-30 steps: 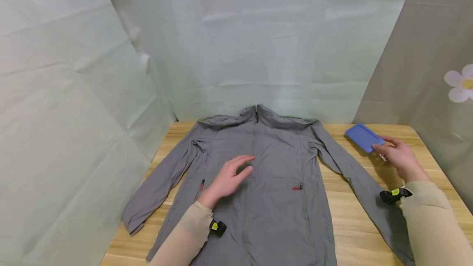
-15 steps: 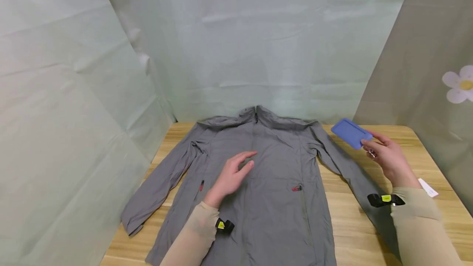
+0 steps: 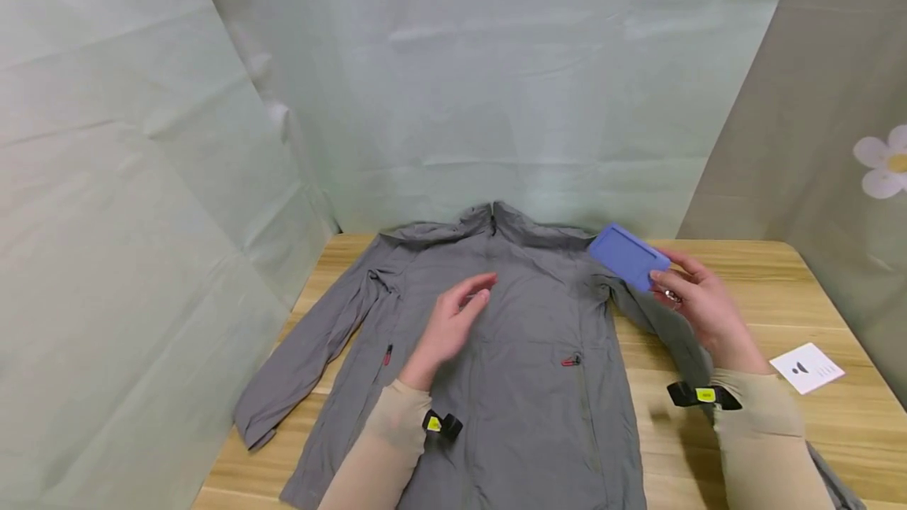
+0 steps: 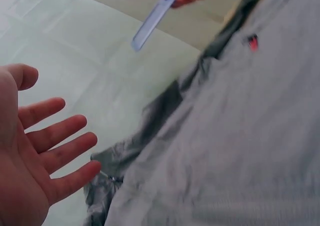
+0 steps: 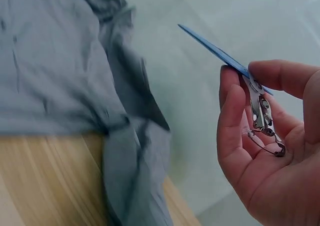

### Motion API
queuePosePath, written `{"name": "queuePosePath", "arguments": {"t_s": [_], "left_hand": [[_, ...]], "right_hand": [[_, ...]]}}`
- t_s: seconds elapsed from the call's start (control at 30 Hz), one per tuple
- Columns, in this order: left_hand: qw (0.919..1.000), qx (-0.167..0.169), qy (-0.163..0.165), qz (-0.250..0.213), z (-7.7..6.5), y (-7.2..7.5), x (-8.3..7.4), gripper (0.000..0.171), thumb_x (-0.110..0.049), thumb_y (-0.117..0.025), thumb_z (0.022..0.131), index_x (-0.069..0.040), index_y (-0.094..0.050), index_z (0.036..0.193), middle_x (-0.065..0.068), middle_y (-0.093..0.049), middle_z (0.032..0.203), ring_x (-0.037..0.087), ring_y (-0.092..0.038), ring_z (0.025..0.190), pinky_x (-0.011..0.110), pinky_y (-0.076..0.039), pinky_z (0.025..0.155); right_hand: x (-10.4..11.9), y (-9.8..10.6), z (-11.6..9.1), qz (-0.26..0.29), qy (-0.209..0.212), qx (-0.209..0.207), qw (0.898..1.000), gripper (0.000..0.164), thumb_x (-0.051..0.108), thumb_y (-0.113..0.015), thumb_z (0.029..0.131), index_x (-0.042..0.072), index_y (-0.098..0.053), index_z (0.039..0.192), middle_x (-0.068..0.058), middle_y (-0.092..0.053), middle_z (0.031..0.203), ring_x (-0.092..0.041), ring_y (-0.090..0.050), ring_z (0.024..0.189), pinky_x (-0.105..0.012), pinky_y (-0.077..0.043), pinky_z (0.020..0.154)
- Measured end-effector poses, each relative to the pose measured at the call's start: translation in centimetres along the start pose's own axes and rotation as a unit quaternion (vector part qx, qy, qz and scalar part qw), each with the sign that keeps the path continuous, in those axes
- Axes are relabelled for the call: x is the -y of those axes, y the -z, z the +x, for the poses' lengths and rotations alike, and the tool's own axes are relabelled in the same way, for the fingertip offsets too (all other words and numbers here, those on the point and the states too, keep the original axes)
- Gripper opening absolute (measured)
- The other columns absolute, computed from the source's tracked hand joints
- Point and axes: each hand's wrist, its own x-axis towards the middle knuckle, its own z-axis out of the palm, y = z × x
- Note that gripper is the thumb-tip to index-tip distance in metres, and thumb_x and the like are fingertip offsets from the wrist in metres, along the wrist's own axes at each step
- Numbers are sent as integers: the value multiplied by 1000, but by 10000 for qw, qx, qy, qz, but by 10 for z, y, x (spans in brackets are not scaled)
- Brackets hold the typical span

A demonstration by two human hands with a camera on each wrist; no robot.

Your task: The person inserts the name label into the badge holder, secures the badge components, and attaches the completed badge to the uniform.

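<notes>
My right hand [image 3: 701,309] pinches a blue badge holder [image 3: 623,254] by one short end, between thumb and fingers, raised over the jacket's shoulder. In the right wrist view, the badge holder appears nearly edge-on. From its end hangs a metal clip [image 5: 260,110] with a safety pin [image 5: 267,145], lying near my palm. A grey zip jacket [image 3: 524,415] lies spread front up, collar at the far side. Over its chest my left hand [image 3: 451,321] is held with fingers relaxed and nothing in it; the left wrist view shows them spread.
A white card [image 3: 808,368] with dark print lies on the wooden table [image 3: 751,266] at the right. Pale cloth walls [image 3: 538,101] rise behind the table and at its left. Red zipper pulls [image 3: 570,360] mark the jacket's pockets.
My right hand has carried the badge holder leftward from the table's right side to above the jacket's shoulder, uncovering the white card. My left hand has shifted slightly up and right.
</notes>
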Motion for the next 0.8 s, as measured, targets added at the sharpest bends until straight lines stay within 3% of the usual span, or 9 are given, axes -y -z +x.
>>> {"name": "queuePosePath", "arguments": {"t_s": [0.23,0.33,0.5,0.63,0.8], "left_hand": [[9908,-248,420,-1263,7,-10,-15,37,-17,-52,115,1,-61,146,21,-67,140,35,-62,131,51,-51,111],[9853,-332,549,-1586,9,-13,-20,38,-16,-51,115,4,-61,145,24,-67,138,39,-63,130,51,-53,108],[9778,-380,866,-1869,11,-15,-23,42,-18,-51,114,5,-57,148,24,-66,139,40,-62,131,45,-55,104],[9733,-302,1072,-2007,10,-15,-21,44,-21,-52,113,4,-55,150,26,-65,141,42,-61,132,54,-52,107],[9695,-125,1186,-2144,9,-15,-23,45,-23,-51,114,2,-54,151,26,-64,142,47,-57,134,59,-51,108]], "right_hand": [[-5,-36,-1,-319,-153,346,9988,34,4,-66,106,26,-69,132,7,-76,107,-8,-70,90,-20,-59,77],[-9,-50,-2,-483,-268,489,9973,34,7,-66,107,27,-68,134,5,-74,107,-9,-69,91,-21,-60,77],[-14,-69,-4,-867,-362,721,9930,37,11,-68,107,18,-63,143,3,-71,107,-11,-68,91,-24,-60,78],[-16,-79,-5,-1104,-420,893,9890,45,13,-69,106,8,-58,149,0,-72,109,-14,-67,91,-28,-58,78],[-15,-88,-8,-1203,-446,1120,9854,48,14,-71,104,6,-57,150,-4,-71,114,-17,-67,92,-32,-59,80]]}}
